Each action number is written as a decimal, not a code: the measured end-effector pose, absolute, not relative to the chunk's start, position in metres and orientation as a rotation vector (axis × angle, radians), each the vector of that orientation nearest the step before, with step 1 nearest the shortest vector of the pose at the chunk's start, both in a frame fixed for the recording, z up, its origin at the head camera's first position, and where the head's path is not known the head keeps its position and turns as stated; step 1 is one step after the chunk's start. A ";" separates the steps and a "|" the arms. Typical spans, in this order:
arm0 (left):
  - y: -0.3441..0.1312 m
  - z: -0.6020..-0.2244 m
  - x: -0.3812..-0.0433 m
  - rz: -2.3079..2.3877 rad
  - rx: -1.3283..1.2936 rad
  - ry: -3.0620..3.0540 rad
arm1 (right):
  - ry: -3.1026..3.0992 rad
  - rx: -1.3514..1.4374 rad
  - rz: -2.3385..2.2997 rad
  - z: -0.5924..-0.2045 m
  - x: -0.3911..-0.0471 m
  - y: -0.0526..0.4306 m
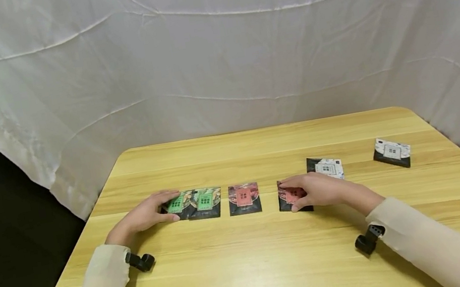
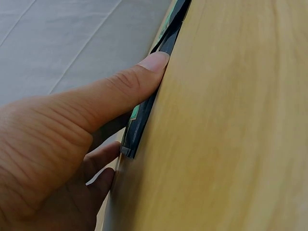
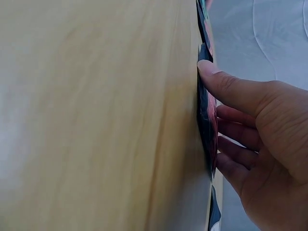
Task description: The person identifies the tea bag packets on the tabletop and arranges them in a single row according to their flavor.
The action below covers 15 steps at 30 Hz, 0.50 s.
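Note:
Two green-labelled black packets lie side by side, their edges overlapping. My left hand [image 1: 148,212] holds the left green packet [image 1: 178,203] between its thumb, on the near edge, and fingers at the far edge and left side; the other green packet [image 1: 206,202] adjoins it. In the left wrist view, the thumb [image 2: 153,62] rests on the dark lower strip. On the right, my right hand [image 1: 320,189] holds a red-labelled packet [image 1: 290,196] by its near and far edges, covering part of it. Between the hands, a second red packet [image 1: 244,198] lies flat, face up.
Behind my right hand lies a white-and-black packet [image 1: 326,167], partly hidden by it. Another white-and-black packet [image 1: 392,152] lies tilted farther right. The wooden table [image 1: 248,261] has rounded back corners, with a pale curtain [image 1: 217,60] hanging behind.

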<state>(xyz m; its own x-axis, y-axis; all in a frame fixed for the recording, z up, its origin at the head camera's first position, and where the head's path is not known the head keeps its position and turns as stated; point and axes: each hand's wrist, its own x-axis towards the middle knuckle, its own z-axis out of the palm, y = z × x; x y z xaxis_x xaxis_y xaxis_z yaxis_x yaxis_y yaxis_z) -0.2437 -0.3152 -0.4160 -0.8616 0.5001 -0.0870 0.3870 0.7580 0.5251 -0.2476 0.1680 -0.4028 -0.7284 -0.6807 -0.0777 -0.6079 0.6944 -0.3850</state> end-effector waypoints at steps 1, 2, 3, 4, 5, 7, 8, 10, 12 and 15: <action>-0.315 -0.416 -0.244 0.744 0.700 2.733 | 2.686 -1.029 -0.504 -0.403 -0.248 0.167; -0.315 -0.416 -0.244 0.746 0.698 2.732 | 2.683 -1.030 -0.506 -0.404 -0.249 0.166; -0.315 -0.416 -0.243 0.747 0.698 2.732 | 2.680 -1.032 -0.512 -0.404 -0.250 0.164; -0.315 -0.416 -0.243 0.749 0.697 2.731 | 2.678 -1.035 -0.516 -0.404 -0.251 0.163; -0.315 -0.416 -0.243 0.751 0.695 2.731 | 2.676 -1.032 -0.521 -0.404 -0.252 0.161; -0.315 -0.416 -0.243 0.752 0.693 2.730 | 2.675 -1.032 -0.528 -0.405 -0.253 0.159; -0.315 -0.416 -0.243 0.755 0.692 2.729 | 2.678 -1.041 -0.527 -0.405 -0.253 0.157; -0.315 -0.416 -0.243 0.757 0.692 2.728 | 2.682 -1.049 -0.525 -0.405 -0.254 0.154; -0.316 -0.417 -0.243 0.757 0.694 2.729 | 2.689 -1.060 -0.523 -0.405 -0.255 0.152; -0.316 -0.417 -0.243 0.758 0.690 2.728 | 2.688 -1.061 -0.525 -0.405 -0.256 0.148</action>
